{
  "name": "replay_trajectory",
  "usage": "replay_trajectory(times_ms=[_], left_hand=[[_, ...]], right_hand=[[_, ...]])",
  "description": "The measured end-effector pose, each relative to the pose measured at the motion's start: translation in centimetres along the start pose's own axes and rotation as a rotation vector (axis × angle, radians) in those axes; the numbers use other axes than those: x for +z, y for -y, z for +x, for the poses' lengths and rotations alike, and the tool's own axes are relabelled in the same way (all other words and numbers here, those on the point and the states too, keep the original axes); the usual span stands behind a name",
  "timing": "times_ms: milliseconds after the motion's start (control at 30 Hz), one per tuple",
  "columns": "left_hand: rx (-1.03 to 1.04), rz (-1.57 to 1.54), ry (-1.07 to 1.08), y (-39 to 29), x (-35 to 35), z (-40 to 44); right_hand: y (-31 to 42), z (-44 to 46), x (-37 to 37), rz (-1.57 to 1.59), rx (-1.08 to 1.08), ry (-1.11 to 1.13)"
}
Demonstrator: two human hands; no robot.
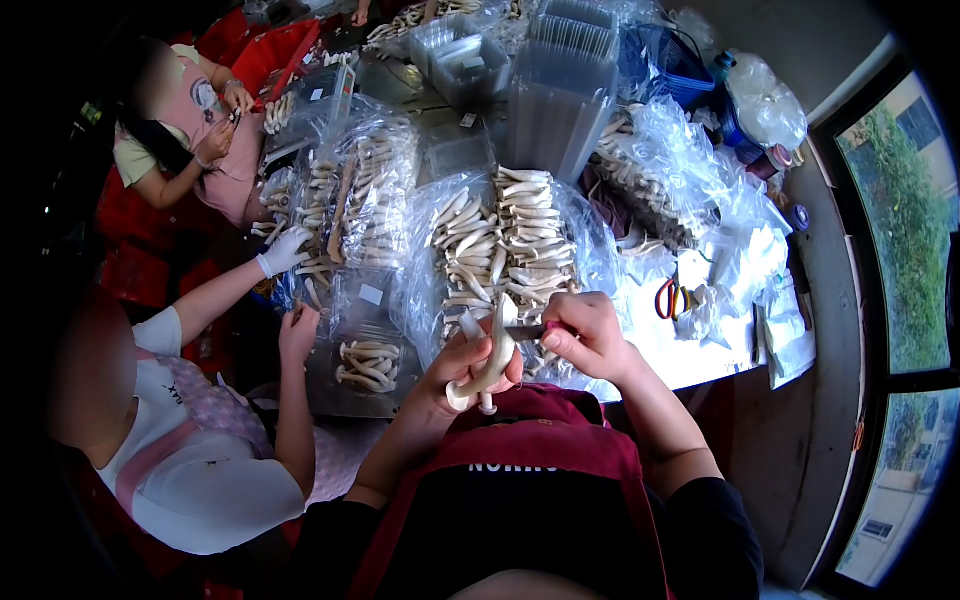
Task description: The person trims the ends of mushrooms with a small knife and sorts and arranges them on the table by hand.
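Long pale mushrooms (492, 365) are gripped in my left hand (445, 375), close in front of my apron; the fingers wrap round their stems. In my right hand (590, 335) is a small knife (524, 333), its blade against or just beside the upper end of one mushroom. Just beyond both hands lies a pile of loose mushrooms (530, 225) on clear plastic wrapping. A small batch of mushrooms (368, 366) sits in a clear tray left of my left hand.
Tall stacks of clear plastic trays (562, 95) stand at the back. Scissors (672, 298) and crumpled plastic bags (745, 235) lie to the right, near a blue basket (680, 65). Two co-workers handle mushrooms on the left, one with a gloved hand (285, 252). Red crates (275, 60) stand behind them.
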State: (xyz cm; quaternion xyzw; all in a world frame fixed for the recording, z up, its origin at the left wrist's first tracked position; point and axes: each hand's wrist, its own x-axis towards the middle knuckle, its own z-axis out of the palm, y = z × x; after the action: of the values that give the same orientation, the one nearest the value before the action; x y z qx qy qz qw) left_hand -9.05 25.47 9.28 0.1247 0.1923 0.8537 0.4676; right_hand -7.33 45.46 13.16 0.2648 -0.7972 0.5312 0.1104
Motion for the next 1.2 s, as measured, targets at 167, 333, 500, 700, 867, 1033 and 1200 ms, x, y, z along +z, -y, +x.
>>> replay_trajectory(times_ms=[167, 333, 500, 700, 867, 1033, 1200], left_hand=[[-0.054, -0.192, 0.096, 0.7, -0.5, 0.1], [-0.051, -0.226, 0.207, 0.7, -0.2, 0.2], [-0.052, -0.204, 0.221, 0.8, -0.2, 0.3], [-0.072, -0.103, 0.075, 0.7, -0.4, 0.4], [-0.062, 0.059, 0.006, 0.5, -0.3, 0.1], [-0.126, 0.137, 0.032, -0.9, 1.3, 0.5], [-0.019, 0.275, -0.111, -1.2, 1.6, 0.3]], right_hand=[[0.8, 0.3, 0.6, -0.038, -0.030, 0.067], [-0.4, 0.2, 0.8, -0.066, 0.095, -0.057], [-0.9, -0.3, 0.3, -0.036, 0.196, -0.193], [0.8, 0.1, 0.3, -0.054, -0.077, -0.005], [0.2, 0.0, -0.3, -0.159, -0.009, -0.089], [0.6, -0.4, -0.8, -0.136, 0.192, -0.132], [1.3, -0.4, -0.4, -0.024, 0.038, 0.004]])
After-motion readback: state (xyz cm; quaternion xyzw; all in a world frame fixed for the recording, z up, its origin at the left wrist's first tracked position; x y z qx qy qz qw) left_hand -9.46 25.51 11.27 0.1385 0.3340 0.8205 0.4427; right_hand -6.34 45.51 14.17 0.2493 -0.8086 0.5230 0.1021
